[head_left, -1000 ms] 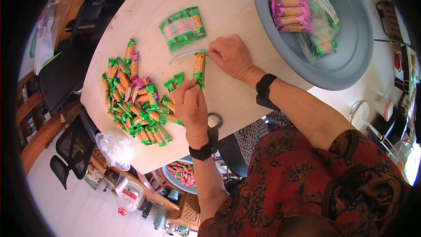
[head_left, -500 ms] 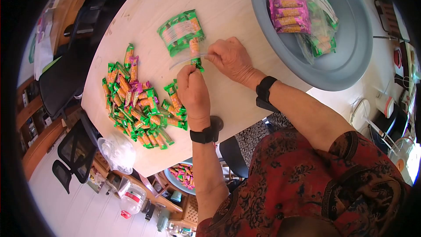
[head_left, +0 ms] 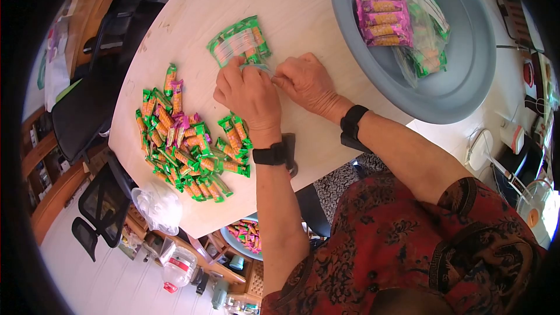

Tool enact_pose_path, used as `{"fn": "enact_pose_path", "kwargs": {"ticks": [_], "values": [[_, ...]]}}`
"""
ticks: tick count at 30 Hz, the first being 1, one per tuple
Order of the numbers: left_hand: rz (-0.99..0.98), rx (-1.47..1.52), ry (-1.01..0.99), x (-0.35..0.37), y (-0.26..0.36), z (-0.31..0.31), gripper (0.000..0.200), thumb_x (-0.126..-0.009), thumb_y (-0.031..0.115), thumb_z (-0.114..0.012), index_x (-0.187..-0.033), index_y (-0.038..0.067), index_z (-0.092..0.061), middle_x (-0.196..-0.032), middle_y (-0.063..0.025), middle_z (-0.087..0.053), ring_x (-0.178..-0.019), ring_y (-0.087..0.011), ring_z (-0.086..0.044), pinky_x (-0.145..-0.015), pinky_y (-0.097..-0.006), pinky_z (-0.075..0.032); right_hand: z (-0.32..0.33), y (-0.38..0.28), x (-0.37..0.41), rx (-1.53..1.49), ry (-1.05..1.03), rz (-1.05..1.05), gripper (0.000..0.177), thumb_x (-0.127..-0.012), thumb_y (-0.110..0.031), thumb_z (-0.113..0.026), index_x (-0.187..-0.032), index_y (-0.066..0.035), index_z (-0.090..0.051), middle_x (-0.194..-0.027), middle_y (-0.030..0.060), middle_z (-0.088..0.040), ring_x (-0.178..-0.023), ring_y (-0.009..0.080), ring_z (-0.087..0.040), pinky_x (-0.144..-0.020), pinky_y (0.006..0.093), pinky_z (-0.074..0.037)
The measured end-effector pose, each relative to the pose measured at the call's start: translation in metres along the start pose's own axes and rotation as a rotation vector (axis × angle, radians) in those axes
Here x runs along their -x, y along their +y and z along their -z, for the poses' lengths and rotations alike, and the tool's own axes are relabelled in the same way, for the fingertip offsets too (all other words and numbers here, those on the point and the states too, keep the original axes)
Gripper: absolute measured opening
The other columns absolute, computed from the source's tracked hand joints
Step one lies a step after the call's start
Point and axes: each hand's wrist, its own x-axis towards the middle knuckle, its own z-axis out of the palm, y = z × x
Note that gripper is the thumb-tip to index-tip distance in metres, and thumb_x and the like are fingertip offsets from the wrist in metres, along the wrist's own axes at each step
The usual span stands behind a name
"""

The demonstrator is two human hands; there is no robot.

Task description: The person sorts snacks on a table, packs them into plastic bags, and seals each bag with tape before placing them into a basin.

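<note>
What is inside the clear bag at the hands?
Green-wrapped snack bars show through the clear bag. The left hand and right hand cover its mouth, so anything lying there is hidden.

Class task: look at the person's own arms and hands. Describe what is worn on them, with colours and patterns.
Both forearms are bare and there are no gloves. Behind the left hand sits a black wristband with a dark, flat unit strapped to it. Behind the right hand is a similar black band. Higher up the right arm, a short red sleeve carries a dark swirling print.
</note>
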Motion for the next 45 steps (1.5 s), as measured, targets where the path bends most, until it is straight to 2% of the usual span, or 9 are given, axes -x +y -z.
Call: {"fn": "enact_pose_path", "kwargs": {"ticks": [11,20,23,27,29,32,36,42,45], "values": [[-0.045,-0.089,-0.062,-0.012,-0.013,-0.021,0.013,-0.063,0.004,-0.067,-0.067,0.011,-0.058,-0.101,0.0028,-0.067,-0.092,-0.0222,-0.058,-0.077,-0.0394,-0.037,0.001,-0.001,0.000,0.001,0.005,0.009,0.013,-0.081,-0.018,-0.069,-0.080,-0.012,-0.057,-0.075,0.0040,-0.059,-0.074,0.0242,-0.061,-0.077,0.0378,-0.043],[0.010,-0.012,-0.202,0.022,-0.041,0.053,0.018,-0.070,0.007,-0.070,-0.086,0.005,-0.062,-0.108,-0.0113,-0.062,-0.100,-0.0337,-0.056,-0.083,-0.0479,-0.042,-0.001,0.001,0.002,-0.001,0.006,0.010,0.013,-0.082,-0.019,-0.069,-0.082,-0.012,-0.058,-0.077,0.0031,-0.061,-0.074,0.0236,-0.061,-0.078,0.0377,-0.044],[0.096,-0.079,-0.529,0.039,-0.057,0.059,0.028,-0.074,0.006,-0.067,-0.102,0.004,-0.060,-0.107,-0.0162,-0.062,-0.094,-0.0375,-0.057,-0.079,-0.0473,-0.045,-0.002,0.000,0.002,-0.008,0.020,0.010,0.013,-0.083,-0.020,-0.069,-0.081,-0.013,-0.058,-0.078,0.0024,-0.062,-0.074,0.0238,-0.061,-0.079,0.0373,-0.044],[0.059,-0.025,-0.471,0.040,-0.054,0.058,0.024,-0.076,0.005,-0.065,-0.099,0.004,-0.059,-0.099,-0.0143,-0.062,-0.090,-0.0376,-0.058,-0.076,-0.0481,-0.046,-0.001,0.000,0.002,0.003,0.016,-0.014,0.014,-0.082,-0.020,-0.071,-0.081,-0.013,-0.059,-0.076,0.0020,-0.062,-0.072,0.0245,-0.060,-0.079,0.0367,-0.045],[0.134,-0.047,-0.627,0.037,-0.055,0.062,0.023,-0.076,0.005,-0.066,-0.098,0.005,-0.058,-0.092,-0.0140,-0.060,-0.090,-0.0377,-0.059,-0.073,-0.0468,-0.048,-0.003,0.000,0.001,0.006,0.015,-0.011,0.015,-0.081,-0.020,-0.071,-0.080,-0.013,-0.058,-0.075,0.0020,-0.062,-0.071,0.0247,-0.059,-0.079,0.0366,-0.045],[0.174,-0.038,-0.670,0.037,-0.057,0.060,0.022,-0.076,0.007,-0.068,-0.095,0.006,-0.057,-0.092,-0.0151,-0.058,-0.089,-0.0371,-0.060,-0.069,-0.0465,-0.050,-0.003,-0.001,0.001,0.000,0.021,-0.014,0.015,-0.081,-0.019,-0.072,-0.080,-0.013,-0.058,-0.074,0.0022,-0.061,-0.069,0.0251,-0.059,-0.078,0.0366,-0.046],[0.158,-0.045,-0.603,0.038,-0.049,0.063,0.020,-0.077,0.007,-0.068,-0.093,0.005,-0.056,-0.096,-0.0162,-0.057,-0.086,-0.0367,-0.060,-0.069,-0.0467,-0.051,-0.003,-0.001,0.001,-0.010,0.042,-0.006,0.015,-0.080,-0.018,-0.072,-0.079,-0.013,-0.058,-0.072,0.0025,-0.061,-0.068,0.0255,-0.058,-0.077,0.0370,-0.046],[0.248,-0.225,-0.718,0.044,-0.043,0.055,0.025,-0.075,0.007,-0.070,-0.097,0.004,-0.059,-0.100,-0.0164,-0.057,-0.089,-0.0366,-0.062,-0.073,-0.0464,-0.052,-0.003,-0.001,0.001,-0.003,0.047,-0.001,0.015,-0.081,-0.017,-0.072,-0.079,-0.012,-0.058,-0.073,0.0032,-0.061,-0.068,0.0258,-0.058,-0.076,0.0370,-0.045],[0.156,-0.071,-0.501,0.043,-0.050,0.069,0.032,-0.071,0.002,-0.070,-0.103,0.001,-0.063,-0.105,-0.0181,-0.059,-0.088,-0.0336,-0.062,-0.071,-0.0433,-0.052,-0.001,-0.001,0.001,-0.005,0.036,-0.014,0.015,-0.081,-0.018,-0.071,-0.079,-0.012,-0.058,-0.073,0.0036,-0.061,-0.069,0.0260,-0.058,-0.076,0.0367,-0.045]]}}
